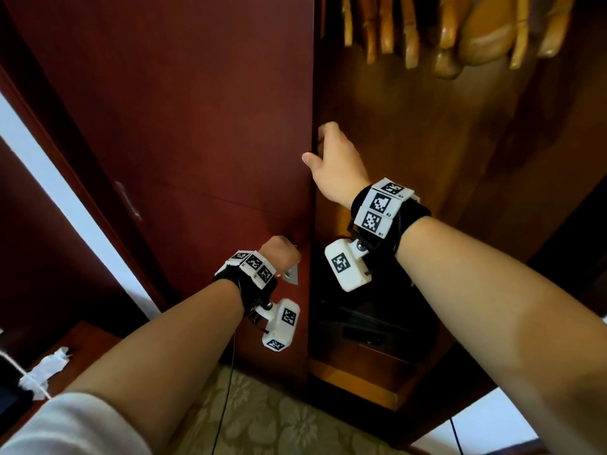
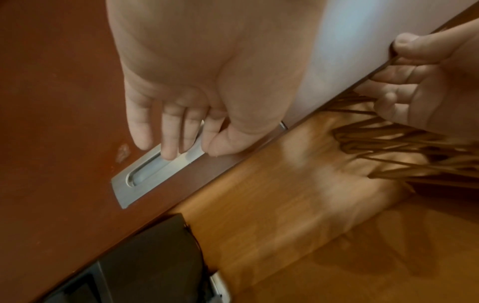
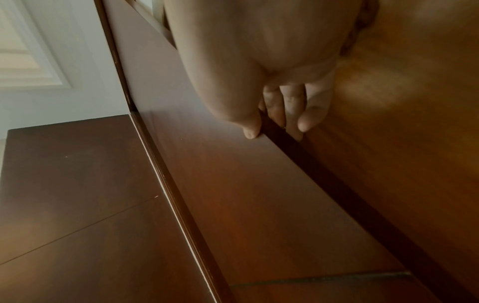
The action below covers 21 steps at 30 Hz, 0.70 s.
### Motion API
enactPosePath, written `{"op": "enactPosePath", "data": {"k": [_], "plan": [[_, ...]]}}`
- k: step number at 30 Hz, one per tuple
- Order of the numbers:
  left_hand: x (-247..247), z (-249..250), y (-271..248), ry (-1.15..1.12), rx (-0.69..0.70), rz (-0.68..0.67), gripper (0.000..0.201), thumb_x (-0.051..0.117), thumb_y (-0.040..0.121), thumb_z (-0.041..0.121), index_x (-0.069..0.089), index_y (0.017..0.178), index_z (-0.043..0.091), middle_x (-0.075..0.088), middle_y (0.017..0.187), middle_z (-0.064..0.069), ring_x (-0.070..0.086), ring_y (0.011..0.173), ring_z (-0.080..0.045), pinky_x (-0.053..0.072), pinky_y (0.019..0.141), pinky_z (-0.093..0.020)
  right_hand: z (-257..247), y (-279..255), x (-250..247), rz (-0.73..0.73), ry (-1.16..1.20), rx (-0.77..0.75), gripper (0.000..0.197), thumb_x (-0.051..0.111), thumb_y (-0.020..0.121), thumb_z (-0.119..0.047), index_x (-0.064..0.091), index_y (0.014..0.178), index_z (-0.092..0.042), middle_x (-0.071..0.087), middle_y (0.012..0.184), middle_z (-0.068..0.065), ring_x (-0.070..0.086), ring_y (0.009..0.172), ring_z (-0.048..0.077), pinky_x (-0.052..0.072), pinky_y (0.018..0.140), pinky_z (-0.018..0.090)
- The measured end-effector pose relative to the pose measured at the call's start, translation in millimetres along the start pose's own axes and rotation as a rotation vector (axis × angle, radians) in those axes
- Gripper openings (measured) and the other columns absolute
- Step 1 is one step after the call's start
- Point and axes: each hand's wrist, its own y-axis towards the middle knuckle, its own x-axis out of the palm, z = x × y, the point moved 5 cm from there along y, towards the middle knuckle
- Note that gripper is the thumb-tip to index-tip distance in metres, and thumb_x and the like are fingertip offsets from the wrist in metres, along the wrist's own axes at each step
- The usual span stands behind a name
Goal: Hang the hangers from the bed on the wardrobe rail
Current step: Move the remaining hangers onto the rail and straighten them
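Note:
Several wooden hangers hang at the top of the open wardrobe; the rail itself is out of view. In the left wrist view the hangers show as thin brown bars behind the door. My left hand has its fingertips hooked into the recessed metal handle of the dark red sliding door. Higher up, my right hand grips the door's edge, thumb on the front and fingers behind. Neither hand holds a hanger.
A black safe sits on the wardrobe's lower shelf, right of the door edge. A second door with a metal handle stands to the left. A dark side table with a white scrap is at lower left, above patterned carpet.

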Motion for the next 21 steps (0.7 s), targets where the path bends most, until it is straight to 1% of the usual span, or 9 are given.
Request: {"op": "enactPosePath", "data": {"k": [2,4,6,8,12,14,17,19,21], "plan": [[12.6,9.3,-9.6,0.016,0.007,-0.043,0.024,0.055,0.09,0.011,0.067,0.109,0.002,0.069,0.105,-0.019,0.066,0.097,-0.031,0.053,0.077,-0.034,9.8,-8.6,-15.0,0.011,-0.007,0.013,0.043,0.061,0.096,-0.026,0.045,0.133,-0.012,0.053,0.135,0.005,0.054,0.12,0.026,0.047,0.097,0.043],[24.5,16.5,-15.9,0.043,0.032,-0.089,0.017,0.054,0.091,0.008,0.066,0.102,0.002,0.069,0.108,-0.021,0.064,0.09,-0.029,0.052,0.074,-0.035,17.8,-16.1,-26.3,0.015,-0.017,0.023,0.043,0.06,0.096,-0.026,0.044,0.133,-0.012,0.053,0.135,0.005,0.054,0.12,0.026,0.047,0.097,0.044],[34.0,25.4,-23.5,0.073,0.075,-0.111,0.009,0.054,0.09,0.007,0.061,0.087,0.013,0.068,0.113,-0.021,0.067,0.098,-0.033,0.054,0.08,-0.039,25.9,-23.0,-37.5,0.025,-0.015,0.038,0.041,0.06,0.096,-0.025,0.045,0.132,-0.012,0.053,0.134,0.005,0.054,0.12,0.026,0.047,0.097,0.044],[48.1,35.8,-32.5,0.11,0.099,-0.135,0.014,0.054,0.089,0.007,0.057,0.08,0.017,0.068,0.114,-0.021,0.066,0.106,-0.036,0.054,0.084,-0.04,36.3,-33.7,-53.2,0.037,-0.018,0.059,0.041,0.06,0.096,-0.025,0.045,0.132,-0.012,0.053,0.133,0.005,0.053,0.12,0.026,0.047,0.098,0.044],[70.0,50.3,-47.0,0.158,0.13,-0.199,0.014,0.053,0.09,0.007,0.059,0.084,0.017,0.068,0.114,-0.02,0.066,0.106,-0.036,0.055,0.085,-0.041,52.4,-47.1,-77.9,0.054,-0.019,0.087,0.041,0.06,0.096,-0.023,0.045,0.133,-0.011,0.054,0.134,0.007,0.053,0.121,0.025,0.046,0.098,0.04],[81.1,58.6,-54.1,0.155,0.125,-0.24,0.013,0.052,0.091,0.005,0.06,0.087,0.015,0.067,0.117,-0.021,0.065,0.108,-0.035,0.056,0.08,-0.041,61.1,-53.4,-90.7,0.071,-0.021,0.106,0.041,0.06,0.096,-0.022,0.045,0.132,-0.011,0.055,0.133,0.007,0.054,0.12,0.025,0.046,0.097,0.039],[98.0,67.0,-65.1,0.147,0.086,-0.319,0.022,0.05,0.094,0.002,0.062,0.113,0.0,0.065,0.119,-0.023,0.065,0.108,-0.033,0.051,0.067,-0.035,74.0,-62.8,-106.2,0.088,-0.031,0.132,0.039,0.06,0.096,-0.021,0.046,0.131,-0.011,0.057,0.131,0.007,0.055,0.119,0.026,0.046,0.096,0.038],[106.1,73.4,-70.1,0.132,0.108,-0.347,0.023,0.05,0.094,0.001,0.062,0.114,0.0,0.066,0.112,-0.02,0.063,0.097,-0.026,0.052,0.07,-0.035,81.1,-67.5,-113.9,0.1,-0.037,0.149,0.037,0.06,0.096,-0.021,0.046,0.129,-0.012,0.058,0.129,0.007,0.056,0.118,0.027,0.046,0.096,0.039],[115.3,77.5,-76.1,0.124,0.1,-0.367,0.026,0.05,0.095,0.001,0.06,0.118,0.001,0.062,0.104,-0.016,0.06,0.092,-0.022,0.05,0.075,-0.038,88.2,-73.9,-122.7,0.105,-0.039,0.17,0.036,0.06,0.096,-0.022,0.046,0.128,-0.013,0.059,0.127,0.006,0.057,0.117,0.027,0.047,0.097,0.043]]}}
